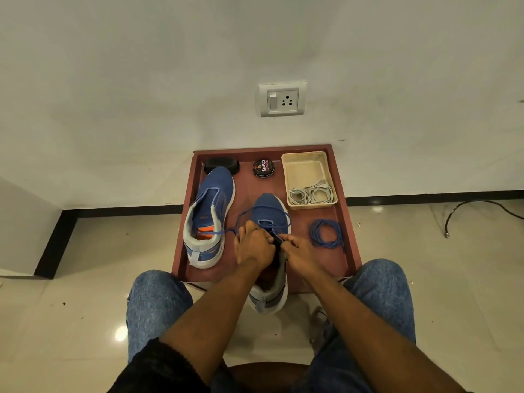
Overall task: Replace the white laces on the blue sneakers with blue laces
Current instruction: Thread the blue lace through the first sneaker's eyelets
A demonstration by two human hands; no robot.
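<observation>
Sneaker (270, 214) under work sits mid-tray (344, 222), heel overhanging the near edge, toe toward the wall. Risk: it could tip off that edge if pulled back hard, and the long loose lace (226, 231) trailing across the second sneaker (208, 217) may snag or leave uneven ends. Left hand (253, 245) is curled over the eyelets, gripping the lace; right hand (299, 252) pinches a lace end at the tongue. Only the lowest eyelets appear threaded. A spare blue lace (326, 234) lies coiled beside it; white laces (310, 194) fill the basket (304, 165).
</observation>
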